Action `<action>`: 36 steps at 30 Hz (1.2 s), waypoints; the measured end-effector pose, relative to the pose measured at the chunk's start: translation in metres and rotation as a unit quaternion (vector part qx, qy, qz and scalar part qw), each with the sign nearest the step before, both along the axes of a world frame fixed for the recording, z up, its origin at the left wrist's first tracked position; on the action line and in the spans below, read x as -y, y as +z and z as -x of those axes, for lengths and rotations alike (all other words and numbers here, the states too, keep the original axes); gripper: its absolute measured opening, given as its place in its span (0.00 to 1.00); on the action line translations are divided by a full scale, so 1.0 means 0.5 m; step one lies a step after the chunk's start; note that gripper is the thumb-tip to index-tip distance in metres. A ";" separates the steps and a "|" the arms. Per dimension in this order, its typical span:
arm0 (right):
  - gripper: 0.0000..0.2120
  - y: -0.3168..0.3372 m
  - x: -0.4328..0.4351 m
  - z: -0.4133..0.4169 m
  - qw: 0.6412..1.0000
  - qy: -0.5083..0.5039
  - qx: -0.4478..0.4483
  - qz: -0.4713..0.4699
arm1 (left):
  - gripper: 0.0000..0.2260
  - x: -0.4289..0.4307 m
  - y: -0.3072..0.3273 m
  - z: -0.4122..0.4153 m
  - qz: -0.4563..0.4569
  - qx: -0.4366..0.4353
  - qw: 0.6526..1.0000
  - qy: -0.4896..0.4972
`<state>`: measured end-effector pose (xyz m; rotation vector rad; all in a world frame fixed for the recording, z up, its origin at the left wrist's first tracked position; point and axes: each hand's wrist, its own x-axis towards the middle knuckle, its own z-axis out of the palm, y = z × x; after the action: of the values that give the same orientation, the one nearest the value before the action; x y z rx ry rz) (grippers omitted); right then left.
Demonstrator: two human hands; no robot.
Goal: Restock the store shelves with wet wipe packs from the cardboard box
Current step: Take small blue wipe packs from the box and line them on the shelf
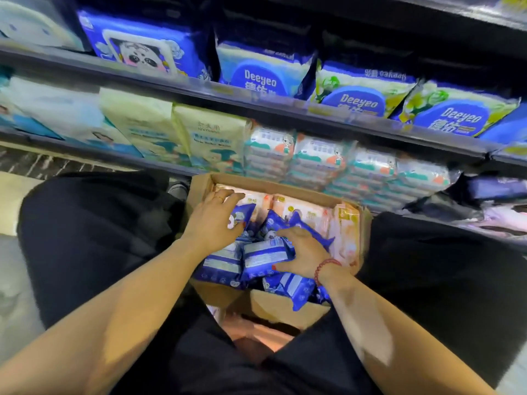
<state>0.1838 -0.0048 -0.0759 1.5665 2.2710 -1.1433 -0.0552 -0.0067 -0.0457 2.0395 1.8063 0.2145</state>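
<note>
Cardboard box (273, 189) sits between your knees, just below the shelves (285, 109), holding blue wet wipe packs (219, 266) and pink packs (313, 215) along its far side. Your left hand (214, 220) lies spread on the packs at the far left. Your right hand (305, 252), red bead bracelet (325, 269) at the wrist, grips one blue pack (265, 255) between thumb and curled fingers.

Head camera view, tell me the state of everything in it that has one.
Cardboard box: open, holding packs.
Blue packs: jumbled in the box.
Pink packs: lying along its far side.
Left hand: on the packs, grip unclear.
Right hand: grips one of the blue packs.
Shelves: stocked.
</note>
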 end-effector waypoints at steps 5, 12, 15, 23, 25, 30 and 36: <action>0.47 -0.058 0.008 0.023 0.986 0.123 0.108 -0.026 | 0.28 0.025 -0.029 0.015 0.030 0.022 0.999 0.029; 0.41 -0.076 0.001 0.045 0.981 0.160 0.103 -0.035 | 0.27 0.048 -0.049 0.047 0.066 0.059 0.992 0.089; 0.35 -0.076 -0.007 0.044 0.998 0.037 -0.005 0.055 | 0.26 0.046 -0.055 0.055 0.080 0.101 0.985 0.118; 0.24 0.032 -0.040 0.042 0.779 -0.325 -0.319 0.431 | 0.22 0.030 -0.021 0.024 0.187 0.322 0.907 0.195; 0.18 0.046 -0.039 0.039 0.759 -0.318 -0.339 0.456 | 0.20 0.029 -0.002 0.015 0.240 0.390 0.869 0.188; 0.08 0.079 -0.035 0.044 0.788 -0.303 -0.309 0.437 | 0.15 0.030 0.010 0.006 0.308 0.455 0.822 0.152; 0.14 0.060 -0.041 0.057 0.812 -0.329 -0.298 0.378 | 0.23 0.021 -0.014 0.024 0.334 0.432 0.815 0.196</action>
<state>0.1554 0.0159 -0.0459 1.7744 1.0770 -2.5972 -0.0671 -0.0174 -0.0529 0.8272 1.3702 0.4541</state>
